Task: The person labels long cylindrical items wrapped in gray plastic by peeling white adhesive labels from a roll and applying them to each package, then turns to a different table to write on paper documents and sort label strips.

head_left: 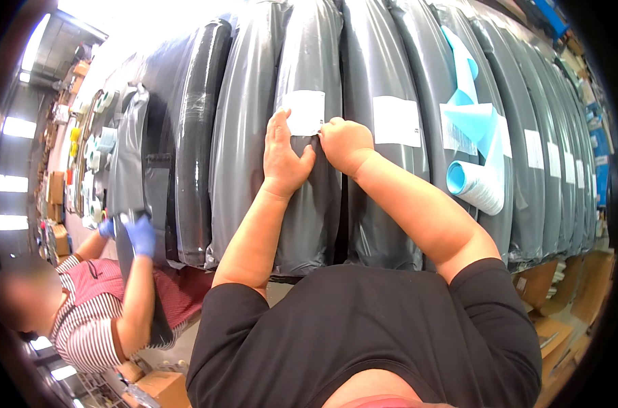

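A white label (307, 111) sits on a long roll wrapped in grey plastic (310, 54) in front of me. My left hand (288, 155) lies on that roll, open, with its fingertips at the label's left edge. At the label's lower right corner is my right hand (347, 144), its fingers closed; what they pinch, if anything, is hidden. Just to the right, a neighbouring wrapped roll bears another white label (396, 121). Farther right, a loosely unrolled strip of labels on light blue backing (473, 126) lies across the rolls, its coiled end (477, 185) nearest me.
Several more grey-wrapped rolls (520, 81) stretch to the right, many with white labels. On the left, a co-worker's blue-gloved hand (141, 236) is at grey plastic (130, 170). Cardboard boxes (162, 389) stand at lower left, and an open carton (537, 285) at lower right.
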A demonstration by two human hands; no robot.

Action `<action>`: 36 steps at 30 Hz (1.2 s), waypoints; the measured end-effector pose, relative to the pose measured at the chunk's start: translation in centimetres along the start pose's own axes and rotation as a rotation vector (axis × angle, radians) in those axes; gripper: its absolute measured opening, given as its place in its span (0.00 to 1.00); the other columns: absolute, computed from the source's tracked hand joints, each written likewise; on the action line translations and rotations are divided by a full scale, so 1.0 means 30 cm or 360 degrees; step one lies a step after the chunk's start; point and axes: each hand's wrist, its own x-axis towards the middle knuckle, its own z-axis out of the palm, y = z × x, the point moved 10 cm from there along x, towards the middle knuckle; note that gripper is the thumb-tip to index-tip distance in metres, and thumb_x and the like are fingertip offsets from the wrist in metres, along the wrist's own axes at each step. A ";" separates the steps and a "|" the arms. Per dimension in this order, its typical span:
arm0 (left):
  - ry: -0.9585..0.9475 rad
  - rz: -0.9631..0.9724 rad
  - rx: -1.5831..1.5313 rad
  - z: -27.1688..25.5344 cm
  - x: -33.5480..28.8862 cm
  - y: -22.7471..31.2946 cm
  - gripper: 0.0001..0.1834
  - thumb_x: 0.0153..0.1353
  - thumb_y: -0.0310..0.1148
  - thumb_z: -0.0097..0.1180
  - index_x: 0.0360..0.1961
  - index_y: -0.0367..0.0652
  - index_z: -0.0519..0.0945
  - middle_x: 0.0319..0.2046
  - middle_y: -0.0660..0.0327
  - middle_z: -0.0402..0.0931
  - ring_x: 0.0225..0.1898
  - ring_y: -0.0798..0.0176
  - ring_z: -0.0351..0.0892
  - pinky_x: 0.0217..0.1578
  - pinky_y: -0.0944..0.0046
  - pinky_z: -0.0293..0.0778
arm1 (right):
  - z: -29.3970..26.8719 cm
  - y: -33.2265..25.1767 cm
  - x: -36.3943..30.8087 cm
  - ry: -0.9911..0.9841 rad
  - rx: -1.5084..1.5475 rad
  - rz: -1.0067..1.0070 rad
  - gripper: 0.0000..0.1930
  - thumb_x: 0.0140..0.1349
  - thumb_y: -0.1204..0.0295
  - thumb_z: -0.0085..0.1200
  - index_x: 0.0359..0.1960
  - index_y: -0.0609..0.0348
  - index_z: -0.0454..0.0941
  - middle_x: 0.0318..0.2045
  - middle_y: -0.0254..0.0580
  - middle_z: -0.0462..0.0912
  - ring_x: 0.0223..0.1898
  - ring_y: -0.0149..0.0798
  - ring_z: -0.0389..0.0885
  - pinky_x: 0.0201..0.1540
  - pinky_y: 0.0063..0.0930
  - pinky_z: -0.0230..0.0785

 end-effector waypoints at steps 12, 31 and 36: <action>-0.0118 -0.0194 0.0149 0.022 -0.015 -0.045 0.53 0.49 0.34 0.69 0.73 0.36 0.51 0.69 0.46 0.59 0.72 0.42 0.55 0.70 0.51 0.55 | -0.056 -0.119 0.020 0.0042 -0.0497 -0.0612 0.06 0.54 0.67 0.58 0.31 0.51 0.82 0.32 0.36 0.84 0.36 0.41 0.84 0.38 0.36 0.74; -0.0358 -0.0384 0.0325 0.057 -0.022 -0.054 0.55 0.52 0.40 0.67 0.74 0.37 0.47 0.69 0.41 0.57 0.74 0.40 0.49 0.70 0.43 0.51 | -0.118 -0.065 0.065 -0.0427 -0.0330 -0.0774 0.18 0.54 0.60 0.65 0.42 0.54 0.78 0.42 0.40 0.79 0.45 0.47 0.80 0.47 0.43 0.75; -0.0306 -0.0368 0.0300 0.060 -0.008 -0.065 0.55 0.52 0.40 0.66 0.75 0.37 0.47 0.69 0.41 0.57 0.74 0.40 0.48 0.71 0.45 0.49 | -0.108 -0.046 0.068 -0.0092 -0.0315 -0.0854 0.13 0.54 0.61 0.66 0.36 0.53 0.82 0.35 0.35 0.80 0.39 0.44 0.81 0.43 0.38 0.74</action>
